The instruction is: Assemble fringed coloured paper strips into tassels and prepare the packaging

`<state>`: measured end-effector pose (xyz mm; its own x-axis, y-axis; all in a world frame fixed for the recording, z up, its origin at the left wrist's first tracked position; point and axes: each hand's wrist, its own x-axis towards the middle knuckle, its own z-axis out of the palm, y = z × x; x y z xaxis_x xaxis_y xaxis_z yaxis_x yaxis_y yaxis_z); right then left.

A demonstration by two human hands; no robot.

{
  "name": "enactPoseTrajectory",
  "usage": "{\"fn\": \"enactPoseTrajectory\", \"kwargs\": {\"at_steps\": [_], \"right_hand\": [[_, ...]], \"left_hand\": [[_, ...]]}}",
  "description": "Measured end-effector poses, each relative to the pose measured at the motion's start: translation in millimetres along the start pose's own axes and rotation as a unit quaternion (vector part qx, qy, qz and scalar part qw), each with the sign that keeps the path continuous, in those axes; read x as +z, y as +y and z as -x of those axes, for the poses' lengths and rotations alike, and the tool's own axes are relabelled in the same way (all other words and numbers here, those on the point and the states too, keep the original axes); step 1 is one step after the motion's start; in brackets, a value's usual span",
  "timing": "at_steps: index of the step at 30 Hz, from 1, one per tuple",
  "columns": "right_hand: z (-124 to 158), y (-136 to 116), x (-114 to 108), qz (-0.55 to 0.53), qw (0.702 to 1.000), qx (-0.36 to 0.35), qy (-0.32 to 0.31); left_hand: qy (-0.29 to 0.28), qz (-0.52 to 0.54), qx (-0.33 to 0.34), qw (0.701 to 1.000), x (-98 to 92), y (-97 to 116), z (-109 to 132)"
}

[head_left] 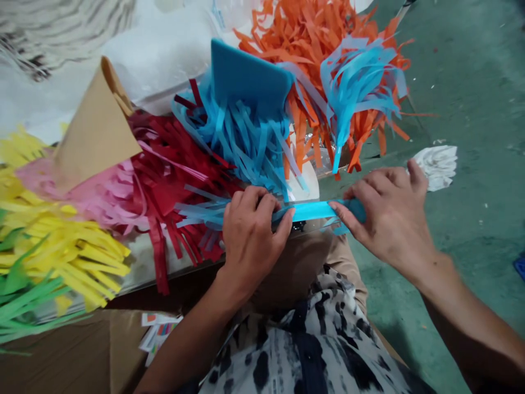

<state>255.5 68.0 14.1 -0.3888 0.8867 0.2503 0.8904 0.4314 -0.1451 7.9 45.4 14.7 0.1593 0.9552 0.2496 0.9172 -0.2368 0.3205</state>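
Observation:
A light blue fringed tissue-paper tassel (pixel 310 210) is stretched level between my two hands at the table's front edge. My left hand (pixel 254 235) is closed around its middle, thumb on top, with the cut fringe spreading out to the left. On the other end, my right hand (pixel 389 216) pinches the uncut paper between thumb and fingers; part of that end is hidden under the fingers. Just beyond my hands lies a heap of blue fringed paper (pixel 246 142), with a folded blue sheet (pixel 248 74) standing on it. A finished-looking blue tassel (pixel 355 93) rests on orange fringes (pixel 303 33).
Dark red fringes (pixel 176 158), pink fringes (pixel 102 191) and yellow fringes (pixel 74 257) spread leftward along the table. A folded tan sheet (pixel 96 128) stands among them. White crumpled paper (pixel 438 167) lies to the right, over the green floor (pixel 463 98). A cardboard box (pixel 61 355) sits below left.

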Motion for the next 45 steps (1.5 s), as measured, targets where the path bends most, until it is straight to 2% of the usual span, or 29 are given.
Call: {"fn": "enactPoseTrajectory", "kwargs": {"at_steps": [3,5,7,10,14,17,21,23,27,29,32,33,35,38,41,45], "right_hand": [[10,-12,0,0.021,0.996,-0.035,0.073],[20,-20,4,0.004,0.990,-0.089,0.107],[31,-22,8,-0.006,0.985,-0.127,0.113],[49,-6,10,0.020,0.984,-0.132,0.115],[65,25,2,0.037,0.976,-0.132,0.166],[66,18,-3,0.024,0.972,-0.123,0.196],[56,-14,6,0.011,0.985,-0.134,0.104],[52,-20,12,0.009,0.987,-0.125,0.096],[50,-10,18,-0.003,0.983,-0.109,0.146],[48,-2,18,-0.027,0.982,-0.116,0.147],[43,6,15,-0.082,0.980,-0.118,0.136],[41,8,14,-0.101,0.980,-0.116,0.127],[37,12,11,-0.130,0.979,-0.110,0.112],[32,15,7,-0.152,0.979,-0.101,0.087],[28,14,5,-0.148,0.984,-0.081,0.065],[24,7,6,-0.087,0.995,-0.033,0.026]], "left_hand": [[0.046,-0.023,0.051,0.997,1.0,5,1],[0.075,-0.017,0.132,0.988,2.5,9,2],[0.076,-0.001,0.211,0.974,3.9,11,3],[0.061,-0.008,0.270,0.961,4.1,10,4],[0.047,-0.045,0.291,0.955,1.1,4,8],[0.027,-0.046,0.291,0.955,-1.8,5,11],[-0.019,-0.029,0.290,0.956,-8.1,4,12],[-0.030,-0.020,0.291,0.956,-13.9,-6,12],[-0.003,-0.038,0.244,0.969,-31.4,-37,12],[0.047,-0.048,0.204,0.977,-38.7,-44,12],[0.114,-0.013,0.193,0.974,-37.6,-31,12],[0.108,0.012,0.206,0.972,-33.2,-22,12],[0.055,0.063,0.236,0.968,-20.1,-4,11],[-0.001,0.089,0.223,0.971,-0.3,11,10],[-0.014,0.083,0.164,0.983,5.7,9,9],[-0.027,0.084,0.107,0.990,-2.3,-2,11]]}}
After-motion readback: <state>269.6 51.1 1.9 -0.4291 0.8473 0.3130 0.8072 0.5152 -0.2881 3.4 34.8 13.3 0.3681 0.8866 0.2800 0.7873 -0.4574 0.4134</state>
